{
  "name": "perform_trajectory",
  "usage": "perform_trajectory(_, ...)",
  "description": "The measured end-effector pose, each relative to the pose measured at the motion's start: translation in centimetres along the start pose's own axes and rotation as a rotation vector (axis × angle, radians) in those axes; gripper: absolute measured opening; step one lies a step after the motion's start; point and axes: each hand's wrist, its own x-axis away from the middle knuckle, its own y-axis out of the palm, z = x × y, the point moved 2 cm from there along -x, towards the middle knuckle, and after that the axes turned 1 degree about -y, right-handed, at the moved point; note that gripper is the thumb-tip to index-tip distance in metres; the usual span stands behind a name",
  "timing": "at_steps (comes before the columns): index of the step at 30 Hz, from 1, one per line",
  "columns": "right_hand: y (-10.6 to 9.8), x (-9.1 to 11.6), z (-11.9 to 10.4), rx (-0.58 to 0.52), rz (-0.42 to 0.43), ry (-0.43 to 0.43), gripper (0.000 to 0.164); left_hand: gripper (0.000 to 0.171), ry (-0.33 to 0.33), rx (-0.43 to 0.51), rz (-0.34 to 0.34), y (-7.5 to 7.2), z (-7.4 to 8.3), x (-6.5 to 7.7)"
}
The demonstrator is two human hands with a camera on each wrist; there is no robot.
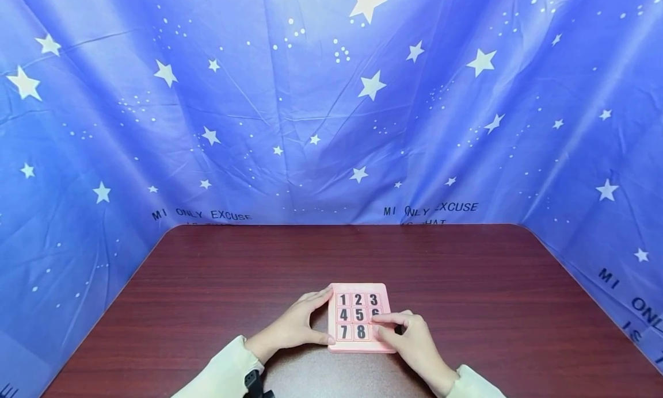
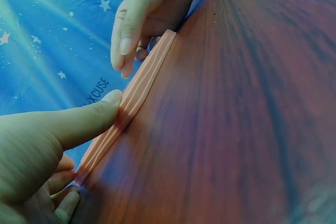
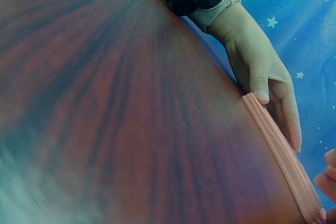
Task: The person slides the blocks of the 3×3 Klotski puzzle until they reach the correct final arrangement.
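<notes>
A pink sliding number puzzle (image 1: 358, 289) lies flat on the table, its tiles in rows 1 2 3, 4 5 6 and 7 8. My left hand (image 1: 292, 324) holds it by the left side, thumb at the near corner and fingers at the far corner. Over the right side is my right hand (image 1: 416, 341), with index finger and thumb extended above the 6 and the lower right square, which they partly hide. In the left wrist view the puzzle's layered edge (image 2: 139, 90) shows, and the right hand's fingers (image 2: 131, 30) hang loosely over it.
The dark red wooden table (image 1: 233, 260) reaches back to a blue curtain (image 1: 311, 99) with white stars, which surrounds it on three sides. A black wrist camera (image 1: 254, 383) is strapped at the left sleeve (image 1: 220, 369).
</notes>
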Motion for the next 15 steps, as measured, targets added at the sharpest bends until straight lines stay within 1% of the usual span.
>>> perform_trajectory(3, -0.2, -0.4, -0.1, 0.024, -0.007, -0.020, 0.011, 0.095, -0.002, 0.028, -0.002, -0.2, -0.3, 0.0)
perform_trajectory(8, -1.0, -1.3, -0.7, 0.121, 0.012, -0.119, 0.014, 0.090, -0.005, 0.118, -0.023, -1.1, -0.7, 0.0)
perform_trajectory(10, -1.7, -1.9, -1.1, 0.184, 0.023, -0.182, 0.017, 0.087, 0.009, 0.138, -0.022, -1.7, -0.8, -0.1)
perform_trajectory(12, -2.4, -2.8, -1.4, 0.243, 0.017, -0.234, 0.017, 0.084, 0.016, 0.133, -0.006, -2.6, -0.9, -0.2)
perform_trajectory(15, -3.6, -4.5, -1.7, 0.345, 0.001, -0.289, 0.018, 0.077, 0.014, 0.096, 0.037, -4.4, -0.9, -0.4)
